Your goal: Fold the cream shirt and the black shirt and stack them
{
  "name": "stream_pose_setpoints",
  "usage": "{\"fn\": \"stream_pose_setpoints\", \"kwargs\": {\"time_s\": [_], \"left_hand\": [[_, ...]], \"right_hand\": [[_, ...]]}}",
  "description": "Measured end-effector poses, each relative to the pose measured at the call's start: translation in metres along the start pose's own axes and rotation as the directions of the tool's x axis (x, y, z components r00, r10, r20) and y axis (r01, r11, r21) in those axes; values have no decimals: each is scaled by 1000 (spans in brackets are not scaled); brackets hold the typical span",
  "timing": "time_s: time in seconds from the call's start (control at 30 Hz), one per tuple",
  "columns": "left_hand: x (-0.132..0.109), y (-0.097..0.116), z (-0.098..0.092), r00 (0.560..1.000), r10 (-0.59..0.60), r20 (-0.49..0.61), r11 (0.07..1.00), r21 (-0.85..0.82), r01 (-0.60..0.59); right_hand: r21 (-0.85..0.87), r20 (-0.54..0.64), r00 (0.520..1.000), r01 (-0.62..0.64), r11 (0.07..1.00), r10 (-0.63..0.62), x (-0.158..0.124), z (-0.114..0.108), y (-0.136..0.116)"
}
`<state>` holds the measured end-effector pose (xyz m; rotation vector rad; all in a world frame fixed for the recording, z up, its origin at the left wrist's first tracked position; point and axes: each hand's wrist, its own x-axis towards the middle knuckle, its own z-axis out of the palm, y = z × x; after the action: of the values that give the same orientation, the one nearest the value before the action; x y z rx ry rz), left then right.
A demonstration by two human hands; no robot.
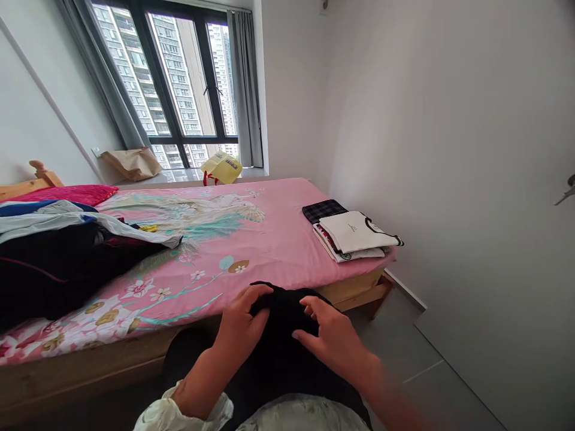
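A black piece of clothing point(287, 347), its exact kind unclear, is bunched at the near edge of the bed and over my lap. Against its left side rests my left hand point(240, 320), index finger curved over the upper part and thumb apart from it. On the other side, my right hand point(335, 335) has its fingers bent and its thumb spread away, with black cloth visible between them. Both hands look loose on the cloth rather than clenched. The garment's lower part blends into dark clothing on my legs.
On the pink floral bed point(278, 239), folded clothes point(359, 233) are stacked at the right corner beside a dark checked folded cloth point(323, 209). Loose clothes point(67, 257) are heaped at left. A paper bag point(132, 163) and yellow bag point(222, 167) sit by the window.
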<state>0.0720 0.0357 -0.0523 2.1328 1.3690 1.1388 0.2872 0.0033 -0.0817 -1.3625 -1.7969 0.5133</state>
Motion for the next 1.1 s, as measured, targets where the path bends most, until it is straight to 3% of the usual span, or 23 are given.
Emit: {"fn": "stream_pose_setpoints", "kwargs": {"time_s": [0.07,0.2,0.27,0.37,0.47,0.53,0.6,0.7,0.83,0.97,1.1], "left_hand": [[7,11,-6,999,14,-37,1000,4,-14],[13,23,-5,999,27,-25,1000,-6,-27],[13,29,0,999,27,-19,999,-35,-28],[13,39,4,999,38,30,997,-64,-36],[15,41,0,995,55,86,997,-64,-50],[17,36,-5,995,39,89,998,-61,-34],[19,30,-8,997,11,75,998,-69,-6],[19,27,-8,997,-22,73,994,-106,29],[18,36,-3,972,-89,217,970,-205,134],[16,41,-6,929,-62,366,947,-273,171],[16,34,-14,921,-63,383,950,-261,173]], "right_hand": [[-25,9,999,32,999,-32,-7,16,6],[12,-225,970,94,996,-88,-20,29,6],[-18,-266,955,130,991,-130,-23,31,-1],[-1,-167,979,122,993,-120,-17,34,-8],[231,-111,994,30,972,-5,-8,30,-8],[413,-90,992,-46,910,91,-5,22,-7],[468,-19,992,-99,878,122,-6,15,-8],[288,87,994,-92,953,70,-12,18,-9],[36,-77,997,0,999,3,-10,44,1],[7,-225,970,100,995,-96,4,56,15],[100,-276,956,134,986,-102,7,44,18]]}}
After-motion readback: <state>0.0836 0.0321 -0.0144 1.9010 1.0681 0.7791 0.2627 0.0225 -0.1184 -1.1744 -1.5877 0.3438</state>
